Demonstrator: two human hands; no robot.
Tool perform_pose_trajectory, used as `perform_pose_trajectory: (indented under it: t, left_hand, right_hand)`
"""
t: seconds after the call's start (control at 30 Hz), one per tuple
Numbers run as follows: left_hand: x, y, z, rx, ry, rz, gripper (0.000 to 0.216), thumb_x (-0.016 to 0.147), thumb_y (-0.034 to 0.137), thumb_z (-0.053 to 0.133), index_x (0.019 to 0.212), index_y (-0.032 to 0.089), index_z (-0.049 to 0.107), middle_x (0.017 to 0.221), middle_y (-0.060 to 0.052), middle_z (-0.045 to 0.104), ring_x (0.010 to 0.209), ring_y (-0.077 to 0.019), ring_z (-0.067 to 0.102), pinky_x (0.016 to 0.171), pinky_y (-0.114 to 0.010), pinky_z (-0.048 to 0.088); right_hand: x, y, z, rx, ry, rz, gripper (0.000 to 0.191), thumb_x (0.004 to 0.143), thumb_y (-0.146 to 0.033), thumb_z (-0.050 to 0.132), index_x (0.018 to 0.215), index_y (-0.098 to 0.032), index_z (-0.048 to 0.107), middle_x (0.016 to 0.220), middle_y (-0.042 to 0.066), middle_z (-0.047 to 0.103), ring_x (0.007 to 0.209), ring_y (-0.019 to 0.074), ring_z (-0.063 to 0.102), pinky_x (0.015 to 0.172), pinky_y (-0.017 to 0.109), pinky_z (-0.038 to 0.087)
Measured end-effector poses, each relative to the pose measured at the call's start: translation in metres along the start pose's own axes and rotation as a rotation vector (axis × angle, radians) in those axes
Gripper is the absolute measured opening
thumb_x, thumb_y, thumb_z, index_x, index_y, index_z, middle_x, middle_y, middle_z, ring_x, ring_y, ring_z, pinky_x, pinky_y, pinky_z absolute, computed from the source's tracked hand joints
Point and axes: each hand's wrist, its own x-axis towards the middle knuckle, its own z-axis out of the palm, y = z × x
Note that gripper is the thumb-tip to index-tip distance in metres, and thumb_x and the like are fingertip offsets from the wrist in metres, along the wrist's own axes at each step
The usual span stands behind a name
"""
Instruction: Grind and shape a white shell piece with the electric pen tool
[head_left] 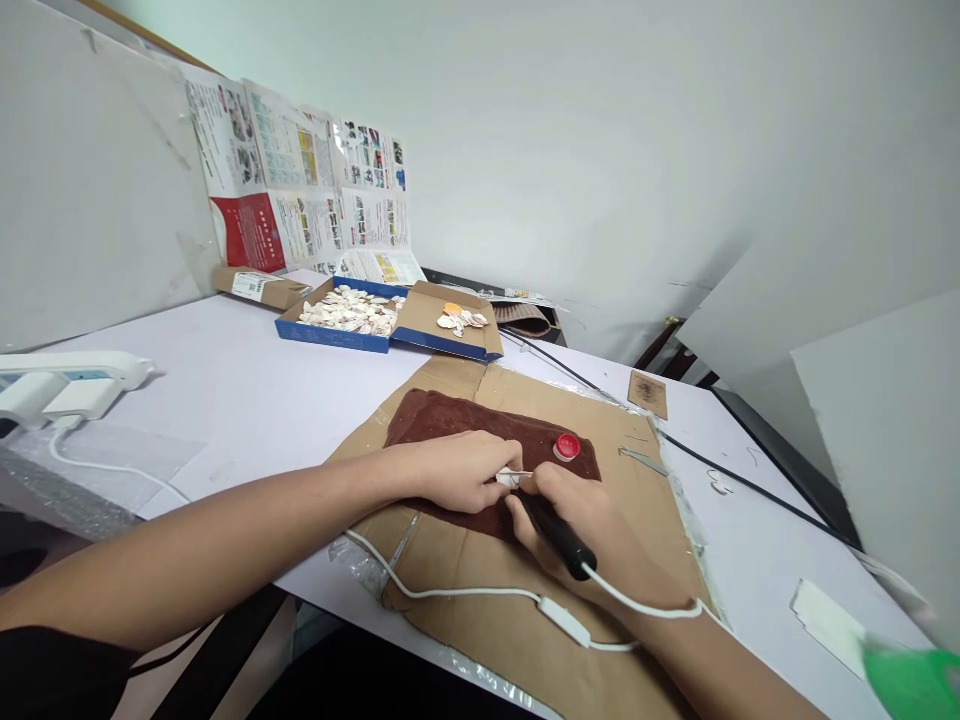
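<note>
My left hand (pixel 469 470) is closed in a pinch on a small white piece (pixel 510 478) lying on a dark brown cloth (pixel 442 415). My right hand (pixel 592 520) grips a black pen-shaped tool (pixel 559 535) whose tip meets that white piece. A white cord (pixel 480 592) with an inline switch runs from the tool's rear across a sheet of brown cardboard (pixel 525 620). A red round cap (pixel 567 446) sits on the cloth just beyond my hands.
A blue-edged open box (pixel 330 335) at the back holds several pale shells, with a few more in its lid (pixel 450 320). A white power strip (pixel 75 385) lies far left. A black cable (pixel 735 480) crosses the white table. Printed papers lean on the wall.
</note>
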Motion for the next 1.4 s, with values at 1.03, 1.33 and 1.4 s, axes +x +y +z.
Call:
perform_pose_trajectory:
  t: [1.03,1.33,1.4]
  left_hand:
    - [-0.001,0.0,-0.003,0.003,-0.041,0.0,0.022,0.101,0.019,0.058,0.122,0.016,0.059,0.124,-0.011,0.072,0.111,-0.0251,0.068,0.092,-0.034,0.051]
    - [-0.001,-0.003,-0.001,-0.008,-0.022,-0.004,0.019,0.099,0.02,0.059,0.118,0.018,0.06,0.124,-0.01,0.073,0.112,-0.0252,0.069,0.092,-0.034,0.051]
    - [-0.001,-0.003,-0.001,-0.008,-0.022,-0.006,0.021,0.1,0.021,0.058,0.121,0.019,0.059,0.126,-0.01,0.072,0.116,-0.0262,0.068,0.095,-0.035,0.051]
  right_hand:
    - [-0.02,0.018,-0.002,0.038,-0.056,-0.222,0.009,0.1,-0.013,0.055,0.098,-0.022,0.055,0.075,-0.001,0.056,0.06,0.0138,0.049,0.057,0.027,0.042]
    - [-0.01,0.03,-0.016,0.207,-0.114,-0.154,0.018,0.098,-0.017,0.057,0.086,-0.025,0.047,0.072,-0.003,0.055,0.06,0.0136,0.049,0.056,0.026,0.041]
    - [-0.008,0.033,-0.02,0.242,-0.119,-0.118,0.019,0.099,-0.02,0.058,0.085,-0.025,0.046,0.073,-0.003,0.057,0.06,0.0136,0.05,0.056,0.026,0.041]
